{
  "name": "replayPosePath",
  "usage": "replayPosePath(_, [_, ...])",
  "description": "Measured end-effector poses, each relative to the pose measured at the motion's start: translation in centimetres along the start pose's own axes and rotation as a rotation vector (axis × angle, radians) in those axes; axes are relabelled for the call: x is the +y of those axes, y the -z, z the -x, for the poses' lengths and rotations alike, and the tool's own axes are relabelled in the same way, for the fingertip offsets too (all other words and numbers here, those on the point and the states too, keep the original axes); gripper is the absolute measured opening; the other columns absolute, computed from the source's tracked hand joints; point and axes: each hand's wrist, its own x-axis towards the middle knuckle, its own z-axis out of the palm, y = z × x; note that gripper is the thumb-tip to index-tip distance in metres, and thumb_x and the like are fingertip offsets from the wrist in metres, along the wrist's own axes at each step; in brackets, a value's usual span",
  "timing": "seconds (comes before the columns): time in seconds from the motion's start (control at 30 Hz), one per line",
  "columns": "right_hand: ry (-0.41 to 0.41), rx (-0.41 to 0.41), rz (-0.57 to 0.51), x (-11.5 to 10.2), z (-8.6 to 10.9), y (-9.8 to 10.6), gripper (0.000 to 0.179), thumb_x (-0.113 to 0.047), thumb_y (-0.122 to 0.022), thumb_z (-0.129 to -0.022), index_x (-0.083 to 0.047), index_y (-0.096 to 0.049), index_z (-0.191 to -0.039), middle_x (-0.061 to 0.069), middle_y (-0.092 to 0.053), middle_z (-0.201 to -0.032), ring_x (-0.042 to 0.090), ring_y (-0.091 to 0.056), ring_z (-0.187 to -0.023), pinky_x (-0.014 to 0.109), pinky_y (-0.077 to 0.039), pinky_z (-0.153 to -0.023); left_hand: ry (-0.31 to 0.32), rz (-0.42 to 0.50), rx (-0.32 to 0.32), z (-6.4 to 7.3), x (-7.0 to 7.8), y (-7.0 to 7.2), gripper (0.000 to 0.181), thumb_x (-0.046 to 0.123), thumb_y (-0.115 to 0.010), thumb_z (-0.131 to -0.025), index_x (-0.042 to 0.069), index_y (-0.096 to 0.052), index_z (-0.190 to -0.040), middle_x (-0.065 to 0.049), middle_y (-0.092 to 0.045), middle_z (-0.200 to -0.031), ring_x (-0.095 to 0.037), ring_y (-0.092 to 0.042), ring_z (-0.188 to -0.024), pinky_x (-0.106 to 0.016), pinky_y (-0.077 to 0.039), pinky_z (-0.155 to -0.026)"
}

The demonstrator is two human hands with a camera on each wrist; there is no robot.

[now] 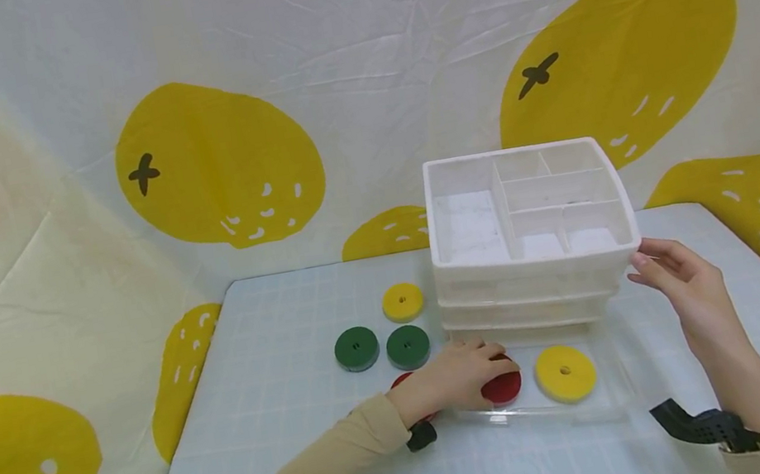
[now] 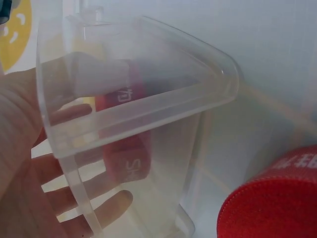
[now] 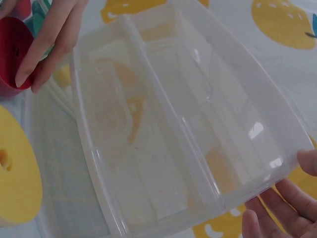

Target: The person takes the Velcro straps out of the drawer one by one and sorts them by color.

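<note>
My left hand (image 1: 474,372) grips a red disc-shaped roll (image 1: 502,388) inside the pulled-out clear drawer (image 1: 560,412). In the left wrist view, the held red roll (image 2: 126,153) shows pale lettering through the clear drawer wall. Beside it in the drawer lies a yellow roll (image 1: 566,374). Another red roll (image 2: 277,203) is outside the drawer, mostly covered by my left wrist in the head view. My right hand (image 1: 685,278) touches the right front corner of the white drawer organizer (image 1: 536,269), its fingers fairly straight along the side.
Left of the organizer, two green rolls (image 1: 357,349) and a smaller yellow roll (image 1: 402,302) lie on the light blue checked tabletop (image 1: 305,417). The organizer's open top tray (image 1: 469,226) has several compartments. A fruit-patterned cloth (image 1: 358,106) hangs behind the table.
</note>
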Motion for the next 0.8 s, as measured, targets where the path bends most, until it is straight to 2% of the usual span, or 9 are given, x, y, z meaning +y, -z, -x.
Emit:
replayPosePath(0.03, [0.001, -0.001, -0.001, 0.0, 0.0, 0.0, 0.042, -0.033, -0.062, -0.092, -0.021, -0.055, -0.131, -0.025, -0.055, -0.117, -0.006, -0.056, -0.103, 0.001, -0.044, -0.077, 0.004, 0.005, 0.01, 0.1, 0.0, 0.0, 0.049, 0.047, -0.066, -0.086, 0.035, -0.054, -0.132, 0.008, -0.055, -0.132, -0.012, -0.049, -0.116, -0.022, -0.047, -0.091])
replayPosePath(0.1, [-0.01, -0.005, 0.003, 0.0, 0.0, 0.0, 0.042, -0.034, -0.061, -0.093, -0.021, -0.054, -0.132, -0.025, -0.054, -0.117, -0.007, -0.055, -0.103, 0.01, -0.042, -0.098, 0.012, 0.025, 0.026, 0.2, -0.1, 0.0, 0.049, 0.047, -0.066, -0.086, 0.034, -0.054, -0.132, 0.007, -0.055, -0.132, -0.012, -0.048, -0.116, -0.021, -0.047, -0.09])
replayPosePath(0.17, [-0.022, -0.006, 0.024, -0.1, 0.0, 0.1, 0.043, -0.036, -0.06, -0.093, -0.023, -0.053, -0.134, -0.026, -0.053, -0.117, -0.007, -0.055, -0.103, 0.029, -0.032, -0.115, 0.017, 0.051, 0.046, 0.4, -0.2, 0.1, 0.05, 0.045, -0.067, -0.086, 0.034, -0.054, -0.132, 0.007, -0.054, -0.132, -0.013, -0.047, -0.117, -0.02, -0.047, -0.088])
replayPosePath(0.2, [-0.028, -0.007, 0.021, -0.1, 0.0, 0.1, 0.044, -0.037, -0.059, -0.093, -0.023, -0.052, -0.134, -0.027, -0.053, -0.117, -0.008, -0.054, -0.103, 0.039, -0.025, -0.119, 0.019, 0.064, 0.054, 0.5, -0.2, 0.1, 0.05, 0.044, -0.068, -0.086, 0.033, -0.054, -0.132, 0.006, -0.053, -0.132, -0.013, -0.046, -0.117, -0.02, -0.047, -0.089])
replayPosePath(0.27, [-0.036, -0.008, 0.019, -0.1, 0.0, 0.0, 0.044, -0.037, -0.059, -0.093, -0.023, -0.052, -0.135, -0.027, -0.053, -0.117, -0.008, -0.054, -0.104, 0.049, -0.018, -0.119, 0.017, 0.078, 0.077, 0.7, -0.3, 0.2, 0.051, 0.043, -0.068, -0.085, 0.032, -0.054, -0.133, 0.005, -0.053, -0.132, -0.014, -0.045, -0.118, -0.02, -0.047, -0.091])
replayPosePath(0.43, [-0.036, -0.013, -0.002, -0.1, 0.1, -0.1, 0.043, -0.035, -0.06, -0.093, -0.022, -0.053, -0.134, -0.026, -0.054, -0.118, -0.008, -0.055, -0.104, 0.049, -0.016, -0.12, 0.026, 0.139, 0.14, 1.6, -0.7, 0.3, 0.05, 0.041, -0.068, -0.085, 0.032, -0.054, -0.132, 0.005, -0.05, -0.136, -0.014, -0.044, -0.119, -0.019, -0.046, -0.093])
replayPosePath(0.5, [-0.035, -0.011, -0.008, -0.2, 0.1, -0.2, 0.043, -0.035, -0.06, -0.093, -0.022, -0.053, -0.134, -0.026, -0.054, -0.117, -0.009, -0.054, -0.103, 0.057, -0.012, -0.118, 0.045, 0.187, 0.157, 2.1, -0.7, 0.4, 0.05, 0.04, -0.068, -0.085, 0.032, -0.053, -0.132, 0.006, -0.048, -0.138, -0.014, -0.043, -0.12, -0.019, -0.047, -0.091])
replayPosePath(0.63, [-0.036, -0.006, -0.013, -0.3, 0.1, -0.2, 0.044, -0.035, -0.06, -0.093, -0.022, -0.053, -0.134, -0.026, -0.054, -0.117, -0.009, -0.054, -0.101, 0.058, -0.011, -0.118, 0.082, 0.259, 0.205, 3.1, -0.7, 0.7, 0.049, 0.038, -0.069, -0.084, 0.032, -0.055, -0.131, 0.006, -0.046, -0.141, -0.014, -0.042, -0.123, -0.019, -0.049, -0.087])
replayPosePath(0.8, [-0.043, -0.006, 0.01, -0.3, 0.1, -0.1, 0.044, -0.038, -0.059, -0.093, -0.024, -0.052, -0.134, -0.027, -0.052, -0.12, -0.01, -0.053, -0.103, 0.059, -0.012, -0.118, 0.099, 0.289, 0.276, 4.2, -0.4, 0.9, 0.049, 0.037, -0.069, -0.084, 0.031, -0.055, -0.13, 0.003, -0.045, -0.142, -0.016, -0.041, -0.126, -0.02, -0.05, -0.089])
